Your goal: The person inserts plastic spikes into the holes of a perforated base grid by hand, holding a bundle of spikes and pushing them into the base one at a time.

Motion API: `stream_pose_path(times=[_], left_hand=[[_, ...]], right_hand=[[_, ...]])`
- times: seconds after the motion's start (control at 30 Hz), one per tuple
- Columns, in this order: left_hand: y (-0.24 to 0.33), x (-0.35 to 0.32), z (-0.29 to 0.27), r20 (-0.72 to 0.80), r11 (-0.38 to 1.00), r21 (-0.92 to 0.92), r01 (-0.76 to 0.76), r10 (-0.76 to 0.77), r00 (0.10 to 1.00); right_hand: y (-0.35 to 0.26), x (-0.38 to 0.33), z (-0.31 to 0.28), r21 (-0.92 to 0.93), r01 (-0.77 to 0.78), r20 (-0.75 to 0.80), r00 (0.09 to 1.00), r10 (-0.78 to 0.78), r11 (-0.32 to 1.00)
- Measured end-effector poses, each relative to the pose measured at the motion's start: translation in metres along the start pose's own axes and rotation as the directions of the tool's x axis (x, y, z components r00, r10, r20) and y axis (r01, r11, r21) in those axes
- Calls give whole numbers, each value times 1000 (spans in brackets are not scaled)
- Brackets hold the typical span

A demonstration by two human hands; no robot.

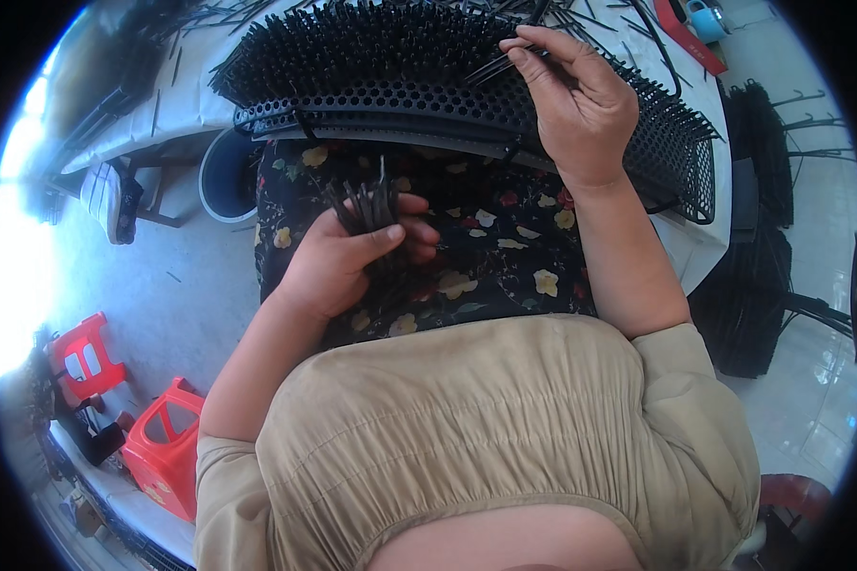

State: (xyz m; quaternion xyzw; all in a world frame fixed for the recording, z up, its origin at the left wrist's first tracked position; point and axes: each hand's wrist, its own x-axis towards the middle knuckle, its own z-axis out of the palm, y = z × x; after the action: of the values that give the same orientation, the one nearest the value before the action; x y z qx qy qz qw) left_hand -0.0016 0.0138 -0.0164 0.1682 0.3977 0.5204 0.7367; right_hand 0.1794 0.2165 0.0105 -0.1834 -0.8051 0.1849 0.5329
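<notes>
Right fingers (554, 42) pinching black sticks (490, 70) jutting leftward, black bundle (366, 211) held between left thumb (383, 238) and left fingers (414, 204)

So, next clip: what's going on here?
A person's left hand holds a bunch of thin black sticks above a dark floral cloth. The right hand pinches a few thin sticks at a black perforated rack. The rack's left part is packed with upright black pieces; its right end shows open mesh.
</notes>
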Motion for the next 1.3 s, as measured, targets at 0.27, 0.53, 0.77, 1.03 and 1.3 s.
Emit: stream_pose_path(times=[0.27, 0.53, 0.77, 1.03, 1.3], left_hand=[[-4, -1, 2, -32, 859, 506, 80, -74, 997], [6, 7, 12, -169, 921, 387, -52, 126, 978], [10, 25, 31, -184, 954, 246, -173, 221, 958], [3, 31, 27, -131, 964, 223, -145, 178, 975], [-6, 33, 31, -228, 961, 252, -113, 173, 958]], right_hand=[[2, 17, 13, -342, 341, 137, 940, -312, 876], [-14, 25, 7, -259, 333, 224, 934, -279, 907], [-52, -21, 18, 373, -640, 362, 767, 530, 672], [-48, -20, 8, 397, -813, 457, 577, 677, 425], [-7, 2, -7, -65, 96, -20, 995, -98, 993]])
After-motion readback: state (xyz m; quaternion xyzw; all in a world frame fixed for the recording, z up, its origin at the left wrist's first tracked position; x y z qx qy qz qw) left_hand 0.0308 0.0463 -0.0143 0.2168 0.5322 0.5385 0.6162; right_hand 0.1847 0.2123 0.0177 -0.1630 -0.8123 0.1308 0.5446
